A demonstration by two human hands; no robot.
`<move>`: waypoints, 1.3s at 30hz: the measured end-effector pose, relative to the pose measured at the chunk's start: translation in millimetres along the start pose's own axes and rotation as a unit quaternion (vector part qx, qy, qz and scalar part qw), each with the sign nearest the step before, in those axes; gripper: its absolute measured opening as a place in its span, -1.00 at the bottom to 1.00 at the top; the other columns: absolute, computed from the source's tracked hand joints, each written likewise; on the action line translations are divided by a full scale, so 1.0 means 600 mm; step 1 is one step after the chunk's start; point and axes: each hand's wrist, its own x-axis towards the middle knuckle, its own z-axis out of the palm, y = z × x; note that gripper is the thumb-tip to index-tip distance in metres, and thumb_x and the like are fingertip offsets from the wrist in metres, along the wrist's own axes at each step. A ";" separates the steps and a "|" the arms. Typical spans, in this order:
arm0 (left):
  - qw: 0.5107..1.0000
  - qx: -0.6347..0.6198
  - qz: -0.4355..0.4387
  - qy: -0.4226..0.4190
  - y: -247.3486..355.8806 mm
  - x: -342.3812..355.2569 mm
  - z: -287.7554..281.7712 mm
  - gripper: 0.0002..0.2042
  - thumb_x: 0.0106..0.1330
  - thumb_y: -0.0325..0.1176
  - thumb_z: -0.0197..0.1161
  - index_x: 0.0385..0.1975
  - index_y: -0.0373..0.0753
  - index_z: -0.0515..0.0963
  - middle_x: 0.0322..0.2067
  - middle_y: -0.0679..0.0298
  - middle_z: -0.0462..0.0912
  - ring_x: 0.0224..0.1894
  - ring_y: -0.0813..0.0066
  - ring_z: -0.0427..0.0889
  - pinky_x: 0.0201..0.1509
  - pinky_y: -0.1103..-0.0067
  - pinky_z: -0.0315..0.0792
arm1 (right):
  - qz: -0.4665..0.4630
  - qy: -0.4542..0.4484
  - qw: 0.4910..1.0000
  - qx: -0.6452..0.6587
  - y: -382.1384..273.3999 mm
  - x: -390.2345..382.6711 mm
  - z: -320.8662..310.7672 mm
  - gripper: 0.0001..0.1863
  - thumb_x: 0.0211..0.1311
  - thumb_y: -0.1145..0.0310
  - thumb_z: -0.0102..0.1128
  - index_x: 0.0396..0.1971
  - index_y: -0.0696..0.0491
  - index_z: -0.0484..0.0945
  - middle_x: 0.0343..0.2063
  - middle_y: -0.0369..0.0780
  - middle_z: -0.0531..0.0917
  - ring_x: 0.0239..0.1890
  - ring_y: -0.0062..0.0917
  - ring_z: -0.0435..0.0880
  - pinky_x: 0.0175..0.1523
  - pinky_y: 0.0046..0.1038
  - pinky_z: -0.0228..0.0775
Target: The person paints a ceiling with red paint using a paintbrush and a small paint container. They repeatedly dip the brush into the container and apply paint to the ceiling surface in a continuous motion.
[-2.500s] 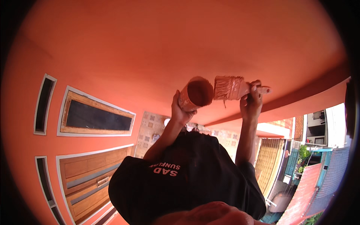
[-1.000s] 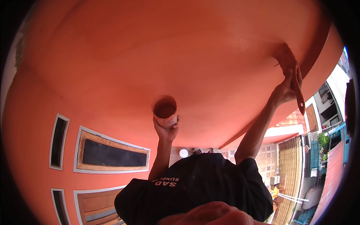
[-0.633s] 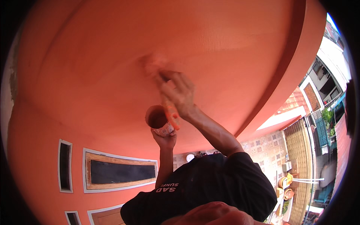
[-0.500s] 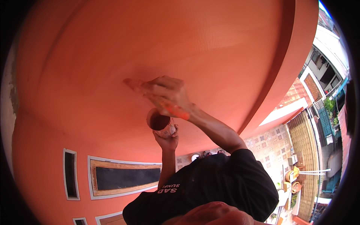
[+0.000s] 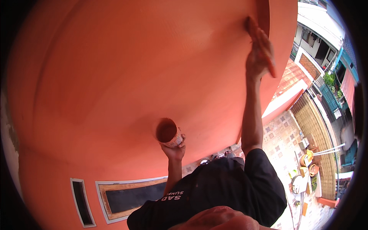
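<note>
My left hand (image 5: 175, 151) is wrapped round a paint cup (image 5: 176, 141), whose outside is smeared with pale and orange paint. The cup's mouth faces up and its inside looks dark reddish. My right arm is stretched far up and to the right. In that closed right hand (image 5: 259, 57) is a paintbrush (image 5: 250, 27) with an orange-smeared handle. Its bristles meet the orange wall (image 5: 126, 88) beside the raised edge band (image 5: 263, 15), as far as I can tell; motion blurs them a little.
White-framed windows (image 5: 136, 196) sit in the wall at lower left. Patterned floor tiles (image 5: 278, 128) lie below on the right. A bamboo fence (image 5: 316, 126), pots (image 5: 313, 170) and white poles (image 5: 329, 149) stand farther right. A small white bucket (image 5: 204, 161) is near my feet.
My right hand has swung up and right with the paintbrush, from mid-wall above the cup to the edge band. The left hand with the cup has barely moved; the view has shifted somewhat.
</note>
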 end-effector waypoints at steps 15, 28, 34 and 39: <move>0.997 -0.020 -0.078 -0.007 -0.024 0.046 0.014 -0.34 0.34 0.22 0.15 0.29 -0.11 0.40 0.18 0.05 0.45 0.05 -0.03 0.55 -0.41 0.50 0.62 | 0.326 -0.111 0.917 0.203 0.004 0.009 -0.021 -0.70 0.30 0.51 0.34 0.01 0.21 0.68 -0.04 -0.17 0.72 -0.06 -0.48 0.69 0.03 -0.49 0.54; 0.995 -0.012 -0.095 -0.038 -0.030 0.046 0.010 -0.37 0.35 0.18 0.15 0.30 -0.08 0.39 0.21 0.04 0.41 0.06 -0.04 0.54 -0.41 0.49 0.63 | 0.054 -0.147 0.987 0.046 -0.061 -0.010 -0.023 -0.78 0.13 0.57 0.40 -0.20 0.09 0.73 -0.36 -0.26 0.72 -0.36 -0.42 0.69 -0.32 -0.44 0.54; 0.995 -0.021 -0.094 -0.013 -0.029 0.044 0.005 -0.35 0.34 0.22 0.15 0.29 -0.09 0.40 0.21 0.05 0.41 0.06 -0.04 0.54 -0.41 0.51 0.63 | 0.046 0.016 0.998 0.047 -0.027 0.026 -0.007 -0.74 0.05 0.57 0.42 -0.23 -0.02 0.75 -0.38 -0.32 0.71 -0.37 -0.47 0.66 -0.39 -0.45 0.48; 0.995 -0.025 -0.090 -0.020 -0.041 0.044 -0.003 -0.35 0.34 0.22 0.15 0.29 -0.09 0.40 0.20 0.05 0.41 0.05 -0.04 0.55 -0.40 0.50 0.63 | -0.030 -0.080 0.996 -0.010 -0.067 0.011 0.008 -0.72 0.04 0.57 0.45 -0.18 0.10 0.74 -0.34 -0.22 0.73 -0.37 -0.42 0.68 -0.32 -0.46 0.51</move>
